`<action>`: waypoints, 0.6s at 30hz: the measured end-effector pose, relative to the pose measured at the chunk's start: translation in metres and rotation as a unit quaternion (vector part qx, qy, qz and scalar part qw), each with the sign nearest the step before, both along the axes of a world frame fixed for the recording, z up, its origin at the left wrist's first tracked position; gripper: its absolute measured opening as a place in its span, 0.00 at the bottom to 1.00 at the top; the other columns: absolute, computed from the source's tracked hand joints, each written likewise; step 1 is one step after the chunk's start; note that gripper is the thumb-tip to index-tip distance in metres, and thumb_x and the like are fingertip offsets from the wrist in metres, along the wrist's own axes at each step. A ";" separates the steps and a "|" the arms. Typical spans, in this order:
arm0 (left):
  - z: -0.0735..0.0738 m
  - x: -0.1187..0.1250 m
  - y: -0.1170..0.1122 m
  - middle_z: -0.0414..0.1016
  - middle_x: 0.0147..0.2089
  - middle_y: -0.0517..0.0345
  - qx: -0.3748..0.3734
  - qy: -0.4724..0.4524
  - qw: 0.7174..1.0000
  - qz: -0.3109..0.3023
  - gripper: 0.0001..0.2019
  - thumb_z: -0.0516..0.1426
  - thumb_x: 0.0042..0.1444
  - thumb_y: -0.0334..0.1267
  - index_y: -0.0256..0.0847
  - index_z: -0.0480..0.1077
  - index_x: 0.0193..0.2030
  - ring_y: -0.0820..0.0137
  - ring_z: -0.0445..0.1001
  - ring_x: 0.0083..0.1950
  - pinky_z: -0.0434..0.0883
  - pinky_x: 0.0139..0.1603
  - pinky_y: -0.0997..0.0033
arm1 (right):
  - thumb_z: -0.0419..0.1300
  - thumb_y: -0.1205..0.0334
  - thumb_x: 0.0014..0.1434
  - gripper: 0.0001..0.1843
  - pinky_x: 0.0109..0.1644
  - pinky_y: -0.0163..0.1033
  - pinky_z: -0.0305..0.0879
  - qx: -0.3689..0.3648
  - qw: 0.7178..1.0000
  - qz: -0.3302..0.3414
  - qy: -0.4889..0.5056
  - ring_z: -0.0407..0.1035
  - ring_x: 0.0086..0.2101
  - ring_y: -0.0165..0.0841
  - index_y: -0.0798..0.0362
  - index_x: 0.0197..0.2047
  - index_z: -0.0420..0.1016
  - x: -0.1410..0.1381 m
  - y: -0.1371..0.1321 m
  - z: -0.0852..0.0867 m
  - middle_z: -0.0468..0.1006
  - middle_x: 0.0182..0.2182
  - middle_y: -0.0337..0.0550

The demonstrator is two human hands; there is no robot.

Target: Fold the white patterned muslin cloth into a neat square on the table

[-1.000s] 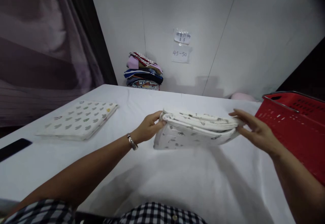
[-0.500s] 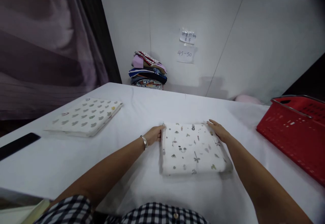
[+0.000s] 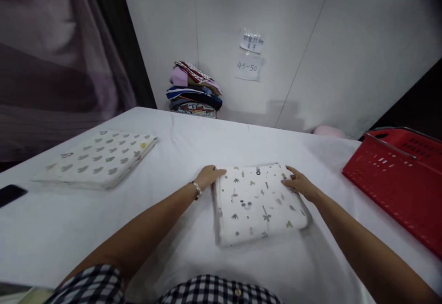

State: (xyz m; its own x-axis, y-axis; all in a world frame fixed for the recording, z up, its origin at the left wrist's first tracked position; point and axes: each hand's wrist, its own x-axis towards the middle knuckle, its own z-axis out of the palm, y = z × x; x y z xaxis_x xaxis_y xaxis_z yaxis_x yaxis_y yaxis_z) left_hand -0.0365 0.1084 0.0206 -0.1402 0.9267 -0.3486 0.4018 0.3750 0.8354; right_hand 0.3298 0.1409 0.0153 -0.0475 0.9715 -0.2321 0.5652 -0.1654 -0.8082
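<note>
A folded white cloth (image 3: 255, 205) printed with small grey and green plant shapes lies on the white-covered table in front of me. My left hand (image 3: 207, 177) grips its far left corner, the thumb on top and the other fingers hidden at the side. At the far right corner, my right hand (image 3: 299, 184) holds the edge, with its thumb on the top layer and its fingers round the side. A second folded cloth (image 3: 100, 157), white with rows of grey shapes, rests at the left of the table.
A red plastic basket (image 3: 397, 184) with a metal handle stands at the right. Folded fabrics (image 3: 195, 90) are piled by the wall under paper signs (image 3: 249, 67). A flat black object (image 3: 12, 194) lies at the left edge, and something pink (image 3: 329, 131) shows behind the table.
My left thumb has moved onto the cloth's top, and my right fingers have curled over its right corner. The cloth has turned slightly, and the view has shifted a little to the right.
</note>
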 end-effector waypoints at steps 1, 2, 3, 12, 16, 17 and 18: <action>0.003 -0.001 -0.006 0.73 0.33 0.53 -0.024 -0.053 0.998 -0.001 0.17 0.60 0.44 0.49 0.37 0.65 0.31 0.65 0.72 0.34 0.68 0.30 0.71 | 0.66 0.56 0.45 0.45 0.44 0.43 0.68 0.015 1.000 0.010 -0.015 0.69 0.44 0.42 0.50 0.65 0.54 -0.001 0.012 0.003 0.73 0.43 0.51; 0.006 0.000 -0.014 0.74 0.34 0.53 -0.053 -0.109 0.993 -0.007 0.17 0.60 0.45 0.48 0.37 0.66 0.33 0.66 0.73 0.33 0.69 0.30 0.71 | 0.66 0.57 0.45 0.45 0.43 0.42 0.68 0.031 0.999 0.022 -0.031 0.70 0.43 0.41 0.49 0.65 0.54 -0.004 0.026 0.008 0.72 0.43 0.51; 0.007 0.002 -0.022 0.74 0.33 0.53 -0.083 -0.158 0.984 -0.017 0.16 0.59 0.45 0.47 0.36 0.66 0.35 0.67 0.73 0.32 0.70 0.31 0.71 | 0.66 0.58 0.45 0.45 0.42 0.42 0.68 0.048 0.997 0.034 -0.049 0.70 0.42 0.41 0.49 0.65 0.54 -0.009 0.041 0.012 0.72 0.44 0.51; 0.001 0.036 -0.078 0.75 0.26 0.55 -0.167 -0.114 0.967 -0.156 0.16 0.58 0.48 0.48 0.36 0.64 0.33 0.70 0.72 0.20 0.67 0.20 0.74 | 0.60 0.59 0.50 0.35 0.43 0.42 0.67 0.244 0.942 0.135 -0.185 0.70 0.38 0.37 0.47 0.62 0.60 -0.080 0.105 0.017 0.74 0.48 0.46; 0.002 0.027 -0.071 0.75 0.28 0.55 -0.093 -0.029 0.980 -0.172 0.19 0.58 0.49 0.52 0.36 0.66 0.34 0.71 0.72 0.20 0.68 0.19 0.75 | 0.56 0.54 0.54 0.31 0.51 0.47 0.64 0.244 0.942 0.088 -0.213 0.68 0.47 0.42 0.52 0.61 0.61 -0.052 0.070 0.005 0.70 0.54 0.50; 0.001 0.027 -0.069 0.75 0.28 0.56 -0.078 -0.029 0.983 -0.162 0.20 0.57 0.49 0.53 0.37 0.66 0.36 0.71 0.72 0.20 0.68 0.20 0.75 | 0.56 0.53 0.53 0.32 0.52 0.48 0.63 0.237 0.944 0.054 -0.222 0.67 0.49 0.44 0.53 0.61 0.61 -0.040 0.057 0.004 0.69 0.54 0.52; 0.001 0.027 -0.067 0.74 0.28 0.57 -0.069 -0.033 0.986 -0.150 0.20 0.58 0.49 0.54 0.37 0.65 0.38 0.71 0.73 0.21 0.69 0.20 0.75 | 0.56 0.51 0.53 0.34 0.52 0.49 0.63 0.217 0.949 0.016 -0.227 0.66 0.50 0.45 0.54 0.61 0.60 -0.027 0.043 0.002 0.69 0.54 0.53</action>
State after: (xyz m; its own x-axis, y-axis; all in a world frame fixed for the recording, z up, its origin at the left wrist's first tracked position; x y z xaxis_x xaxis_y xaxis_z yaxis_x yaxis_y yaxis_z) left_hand -0.0097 0.0419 0.0212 0.1610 0.8657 -0.4740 0.4584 0.3597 0.8127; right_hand 0.3026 0.1841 0.0177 -0.0688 0.9800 0.1866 0.8703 0.1504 -0.4690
